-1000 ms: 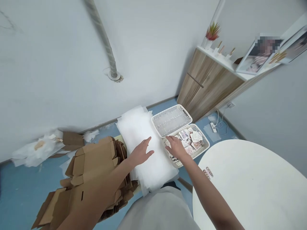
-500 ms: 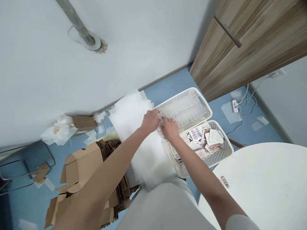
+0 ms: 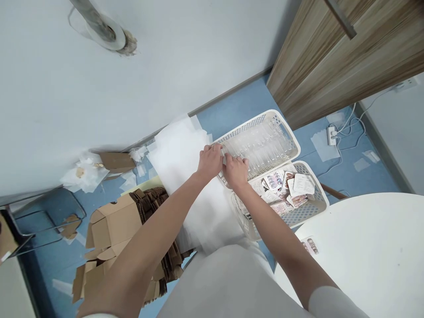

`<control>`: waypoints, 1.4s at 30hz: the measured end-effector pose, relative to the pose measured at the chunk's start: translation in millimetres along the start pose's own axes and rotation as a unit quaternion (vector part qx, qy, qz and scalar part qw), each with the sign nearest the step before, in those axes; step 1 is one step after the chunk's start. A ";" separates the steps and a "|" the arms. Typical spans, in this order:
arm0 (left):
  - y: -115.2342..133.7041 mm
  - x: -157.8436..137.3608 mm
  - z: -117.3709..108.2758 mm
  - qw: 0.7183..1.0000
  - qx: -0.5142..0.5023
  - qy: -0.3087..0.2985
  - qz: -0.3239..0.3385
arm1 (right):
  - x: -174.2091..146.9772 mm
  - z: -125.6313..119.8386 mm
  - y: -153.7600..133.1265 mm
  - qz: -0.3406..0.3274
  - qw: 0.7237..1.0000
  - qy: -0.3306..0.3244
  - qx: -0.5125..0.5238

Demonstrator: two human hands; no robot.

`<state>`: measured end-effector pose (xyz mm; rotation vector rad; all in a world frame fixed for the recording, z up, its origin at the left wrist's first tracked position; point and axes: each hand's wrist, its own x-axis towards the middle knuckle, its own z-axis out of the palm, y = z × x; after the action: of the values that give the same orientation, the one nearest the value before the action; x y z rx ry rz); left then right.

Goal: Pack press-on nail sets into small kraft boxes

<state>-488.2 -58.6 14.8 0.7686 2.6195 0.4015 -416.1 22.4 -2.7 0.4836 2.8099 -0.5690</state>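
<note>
My left hand [image 3: 211, 162] and right hand [image 3: 236, 172] curl side by side at the white basket's [image 3: 247, 126] left short edge, where transparent plastic cases [image 3: 265, 143] lie packed, their outlines blurring together; whether either grips one, I can't tell.

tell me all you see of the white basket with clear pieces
The white basket looks like plastic: oblong, rounded, with perforated walls. It lies diagonally in view, open side up, holding rows of clear pieces. A second basket borders its near side. The left hand and right hand are at its left end; contact is unclear.
</note>
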 end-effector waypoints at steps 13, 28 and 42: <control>7.4 -53.6 -38.5 0.977 -0.137 0.114 0.113 | -65.0 -27.5 -8.4 -0.011 0.989 0.107 0.102; 26.3 -257.1 -2.3 0.871 -0.453 -0.112 0.151 | -288.7 -26.6 -2.7 0.038 0.831 0.156 0.532; 133.4 -328.3 38.4 0.784 -0.520 -0.322 0.110 | -462.1 12.6 23.4 0.159 0.636 0.244 0.714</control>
<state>-155.3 -129.5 120.7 0.6191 1.3234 1.2392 18.6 -88.0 111.5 1.4590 1.7809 -2.8194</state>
